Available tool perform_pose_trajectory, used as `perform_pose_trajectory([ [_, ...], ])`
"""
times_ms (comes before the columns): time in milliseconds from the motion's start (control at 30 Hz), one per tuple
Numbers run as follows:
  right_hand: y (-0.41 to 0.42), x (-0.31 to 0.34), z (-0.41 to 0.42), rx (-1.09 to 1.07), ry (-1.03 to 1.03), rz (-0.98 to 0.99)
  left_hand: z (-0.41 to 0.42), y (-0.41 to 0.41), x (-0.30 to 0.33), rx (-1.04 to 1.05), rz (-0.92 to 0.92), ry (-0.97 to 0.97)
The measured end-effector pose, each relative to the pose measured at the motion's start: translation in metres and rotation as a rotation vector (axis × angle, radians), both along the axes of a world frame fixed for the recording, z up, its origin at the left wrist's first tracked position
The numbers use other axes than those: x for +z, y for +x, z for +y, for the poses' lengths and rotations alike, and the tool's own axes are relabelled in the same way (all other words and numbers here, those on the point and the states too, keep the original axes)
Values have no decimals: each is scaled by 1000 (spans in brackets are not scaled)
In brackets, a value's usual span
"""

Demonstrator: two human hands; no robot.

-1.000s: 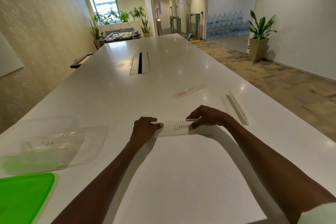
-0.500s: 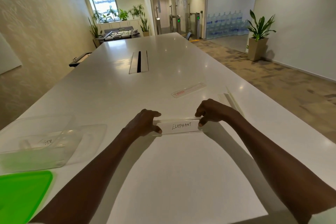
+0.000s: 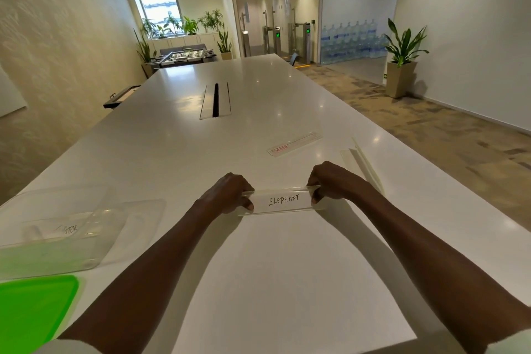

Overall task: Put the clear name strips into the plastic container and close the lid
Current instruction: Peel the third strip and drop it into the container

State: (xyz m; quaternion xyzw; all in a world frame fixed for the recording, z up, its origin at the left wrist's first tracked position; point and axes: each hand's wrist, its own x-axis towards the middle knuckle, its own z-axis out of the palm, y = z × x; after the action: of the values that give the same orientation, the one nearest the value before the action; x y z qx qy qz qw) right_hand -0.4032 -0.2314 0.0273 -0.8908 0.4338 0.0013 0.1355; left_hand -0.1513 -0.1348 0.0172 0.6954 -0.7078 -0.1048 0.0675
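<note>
A clear, long acrylic name strip with "ELEPHANT" handwritten in black (image 3: 283,200) is held at the middle of the white tabletop (image 3: 258,100), with its lower edge at the surface. The left hand (image 3: 230,194) pinches its left end, thumb on the near face and fingers curled over the top edge; the right hand (image 3: 330,181) pinches the right end the same way. Both ends of the strip are covered by the fingers, and whether it rests on the table or is lifted just off it is hard to tell.

Well to the left sits the clear, rectangular plastic container (image 3: 54,238), open, its walls nearly invisible against the white top. Inside lies another clear strip (image 3: 67,229) whose writing is only partly legible, ending in "GER". Near it, at the bottom left corner, a bright green plastic lid (image 3: 31,313) is cut off by the frame edge.

Beyond the hands lies a flat clear strip with small red lettering (image 3: 294,143), too small to read. To the right, a folded clear strip standing like a tent (image 3: 363,161) is partly hidden behind the right wrist.

Farther up the table is a dark cable slot (image 3: 215,100). A potted plant (image 3: 402,66) stands by the right wall, with stacked water bottles (image 3: 352,40) behind glass
</note>
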Motion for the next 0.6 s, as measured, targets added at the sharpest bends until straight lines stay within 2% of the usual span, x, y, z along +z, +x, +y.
perform_pose_trajectory([
  [333,9,14,17,-37,-17,18,1,14,7,-8,36,-14],
  [600,40,43,33,-23,-71,-29,14,56,40,-16,96,-66],
])
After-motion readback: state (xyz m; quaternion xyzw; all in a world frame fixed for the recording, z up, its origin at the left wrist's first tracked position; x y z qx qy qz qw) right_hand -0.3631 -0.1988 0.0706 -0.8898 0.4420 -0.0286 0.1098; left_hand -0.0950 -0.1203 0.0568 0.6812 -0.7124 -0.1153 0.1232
